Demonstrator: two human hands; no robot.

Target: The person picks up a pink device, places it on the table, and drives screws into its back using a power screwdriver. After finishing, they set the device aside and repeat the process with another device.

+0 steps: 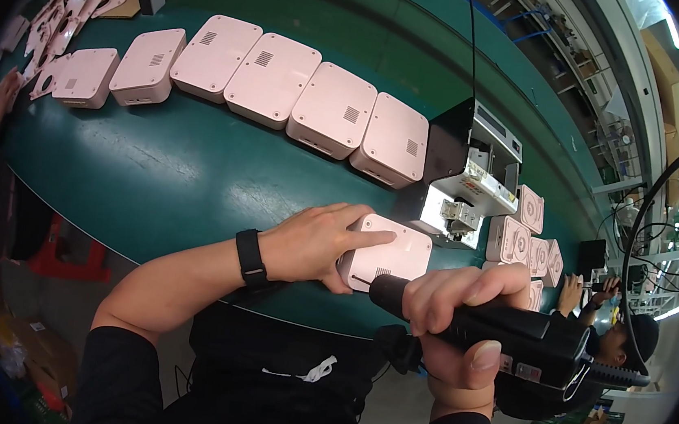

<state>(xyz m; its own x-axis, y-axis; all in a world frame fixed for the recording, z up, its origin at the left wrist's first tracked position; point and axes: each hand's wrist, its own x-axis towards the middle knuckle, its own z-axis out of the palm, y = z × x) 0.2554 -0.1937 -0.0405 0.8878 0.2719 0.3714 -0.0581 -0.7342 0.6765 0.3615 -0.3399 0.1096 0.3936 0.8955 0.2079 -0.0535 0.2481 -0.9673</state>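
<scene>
A pale pink square box (405,255) with a slotted vent and corner screw holes lies on the green table near its front edge. My left hand (312,242) grips its left side, the index finger stretched over the top and the thumb at the near corner. Wrapped round a black electric screwdriver (520,336) is my right hand (465,306). The tool lies nearly level, and its thin bit reaches the box's near left corner. Whether a screw sits under the tip is too small to tell.
Several similar pink boxes (274,83) stand in a row along the far side. A black and silver machine (474,176) sits just beyond my box, with more pink parts (508,240) to its right. Loose pink plates (81,7) pile up far left, near another person's hand (0,102).
</scene>
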